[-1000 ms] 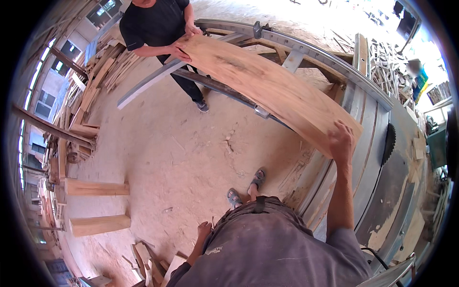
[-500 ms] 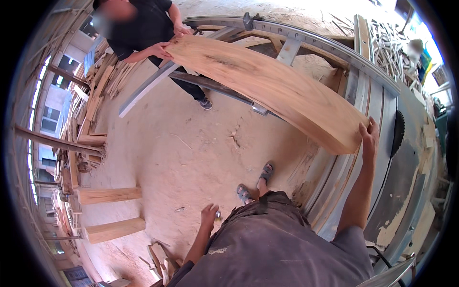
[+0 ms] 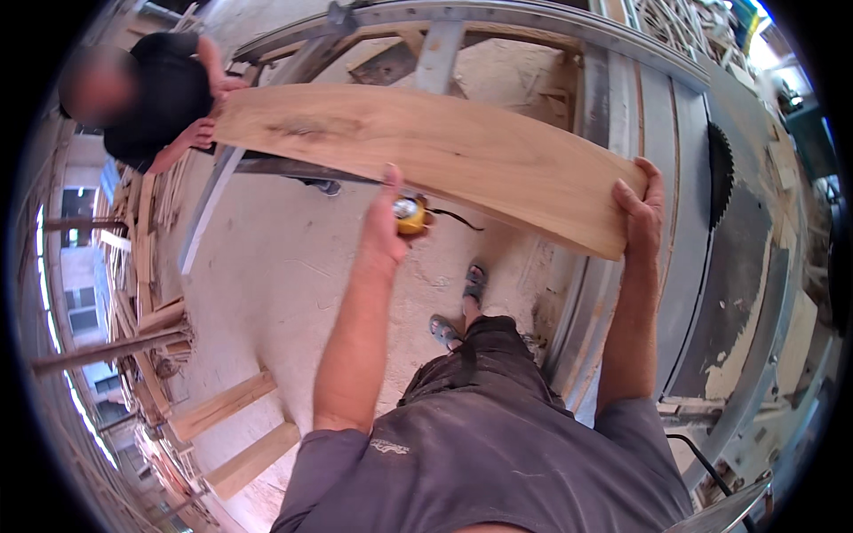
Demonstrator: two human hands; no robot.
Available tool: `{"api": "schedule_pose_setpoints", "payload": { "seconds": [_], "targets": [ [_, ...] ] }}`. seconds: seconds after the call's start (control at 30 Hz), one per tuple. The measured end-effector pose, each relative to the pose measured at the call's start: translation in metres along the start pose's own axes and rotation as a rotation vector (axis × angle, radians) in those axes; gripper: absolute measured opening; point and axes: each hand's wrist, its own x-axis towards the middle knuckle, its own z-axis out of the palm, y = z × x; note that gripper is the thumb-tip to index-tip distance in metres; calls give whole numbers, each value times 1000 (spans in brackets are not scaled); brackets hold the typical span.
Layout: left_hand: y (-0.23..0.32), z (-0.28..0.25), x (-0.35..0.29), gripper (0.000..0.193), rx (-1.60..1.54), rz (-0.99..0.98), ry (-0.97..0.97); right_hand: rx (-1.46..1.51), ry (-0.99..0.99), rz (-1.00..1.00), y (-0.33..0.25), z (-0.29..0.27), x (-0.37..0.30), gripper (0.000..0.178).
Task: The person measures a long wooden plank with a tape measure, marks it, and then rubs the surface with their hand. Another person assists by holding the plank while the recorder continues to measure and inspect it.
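Observation:
A long, wide wooden board [image 3: 444, 151] is held in the air between two people. My right hand [image 3: 641, 209] grips its near end, fingers curled over the edge. My left hand [image 3: 391, 222] is raised under the board's near long edge and holds a small yellow tape measure [image 3: 410, 216], with a dark strap or tape trailing to the right. A person in a black shirt [image 3: 155, 98] holds the far end with both hands.
A large metal saw table [image 3: 711, 222] with a round saw blade [image 3: 718, 173] stands at the right. Its metal frame [image 3: 426, 53] runs behind the board. Stacked planks [image 3: 142, 266] and wooden beams [image 3: 222, 409] lie at the left on a dusty floor.
The board has swung across in front of me. My left hand rose from near my hip to the board's edge, now with the yellow tape measure in it. My right hand kept the near end.

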Motion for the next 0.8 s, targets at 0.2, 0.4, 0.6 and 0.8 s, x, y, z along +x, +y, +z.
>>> {"api": "schedule_pose_setpoints", "payload": {
  "seconds": [0.2, 0.4, 0.6, 0.8],
  "targets": [
    [52, 2, 19, 67, 123, -75, 101, 50, -20, 51, -8, 3, -3, 52],
    [90, -53, 49, 63, 118, -23, 346, 66, -32, 60, -2, -2, 0, 55],
    [88, -62, 57, 56, 101, 18, 229, 12, 26, 32, -11, 7, -7, 54],
    [76, -54, 50, 58, 58, 113, 268, -158, 43, 18, -26, 18, -8, 59]
  ]
}}
